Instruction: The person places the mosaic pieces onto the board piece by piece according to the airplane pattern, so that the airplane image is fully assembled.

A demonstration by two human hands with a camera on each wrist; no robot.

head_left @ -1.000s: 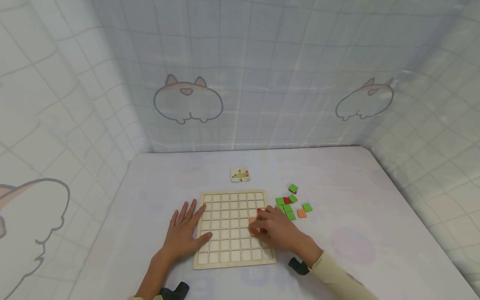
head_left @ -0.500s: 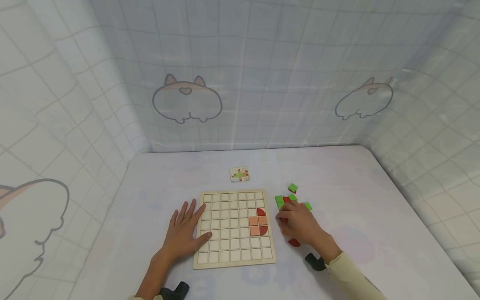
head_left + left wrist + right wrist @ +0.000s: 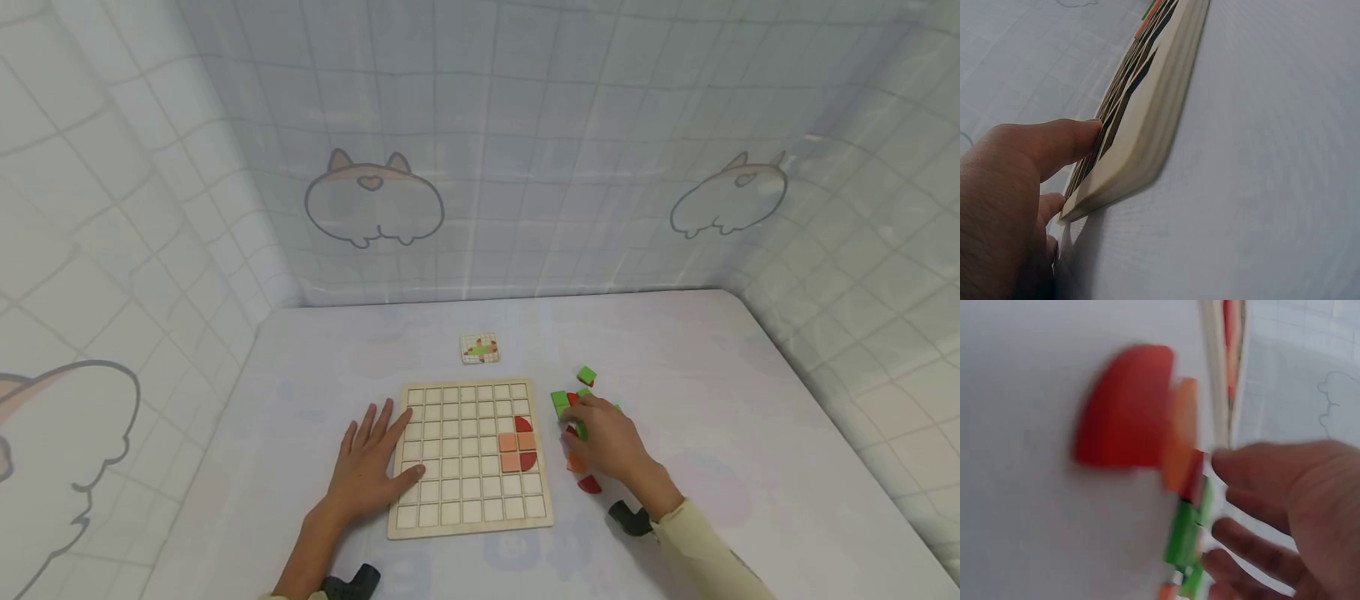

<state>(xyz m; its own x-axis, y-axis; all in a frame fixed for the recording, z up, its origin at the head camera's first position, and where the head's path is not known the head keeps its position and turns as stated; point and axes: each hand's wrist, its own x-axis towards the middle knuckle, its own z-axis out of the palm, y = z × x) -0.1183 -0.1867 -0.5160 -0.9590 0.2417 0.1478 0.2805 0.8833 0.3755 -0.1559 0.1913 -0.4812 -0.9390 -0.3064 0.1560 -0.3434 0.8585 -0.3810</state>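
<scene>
Head view: one board (image 3: 459,489), pale wood, square, lying flat at the near middle of the table (image 3: 750,367), ruled into small shallow cells with a plain raised rim. Set in the cells at its right side: three orange squares (image 3: 508,442), flat and matt, and two red quarter-rounds (image 3: 528,461), one in the rightmost column on the near side of the orange and one on the far side. One left hand (image 3: 365,475), fingers spread and fairly straight, resting on the board's left edge, thumb laid over the cells. One right hand (image 3: 613,437), fingers bent but not closed, low over the loose pieces to the right of the board. Among these: green squares (image 3: 560,400), some partly hidden by the hand; one orange piece (image 3: 575,463) just nearer; one loose red quarter-round (image 3: 590,484) nearest of all. Beyond the board, one small card (image 3: 480,348), printed with a grid and a green, red and orange figure. Left wrist view: the board's rounded corner and smooth, cream-coloured side, cells seen as dark slots; the thumb tip touches the top. Right wrist view, blurred: the red quarter-round, glossy, with straight sides and one curved edge; orange, red and green pieces past it; thumb and fingers apart beside them, contact with any piece not clear.
</scene>
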